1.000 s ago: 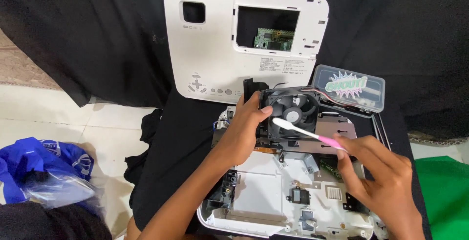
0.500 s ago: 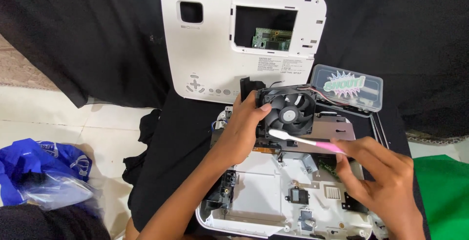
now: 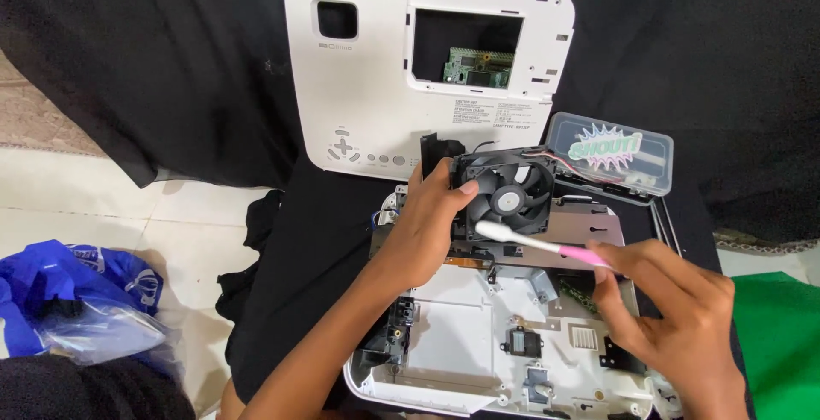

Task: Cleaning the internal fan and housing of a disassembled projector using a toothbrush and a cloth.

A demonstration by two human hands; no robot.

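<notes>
My left hand (image 3: pixel 431 219) grips a black square cooling fan (image 3: pixel 506 192) by its left side and holds it tilted up, blades facing me, over an opened white projector base (image 3: pixel 461 317). Red and black wires run from the fan's top right corner. My right hand (image 3: pixel 675 322) holds a pink-handled toothbrush (image 3: pixel 538 245); its white head lies against the fan's lower left edge. The projector's white top cover (image 3: pixel 384 87) leans upright behind, with a green circuit board showing through its opening.
A clear plastic box (image 3: pixel 611 157) with a colourful sticker lies right of the fan. Black cloth (image 3: pixel 171 52) covers the floor and backdrop. A blue plastic bag (image 3: pixel 77 300) sits on white tiles at lower left. Green fabric (image 3: pixel 781 343) lies at the right edge.
The left hand has tipped the fan up from flat so that its blades face me. The toothbrush head has dropped from the fan's top to its lower left edge.
</notes>
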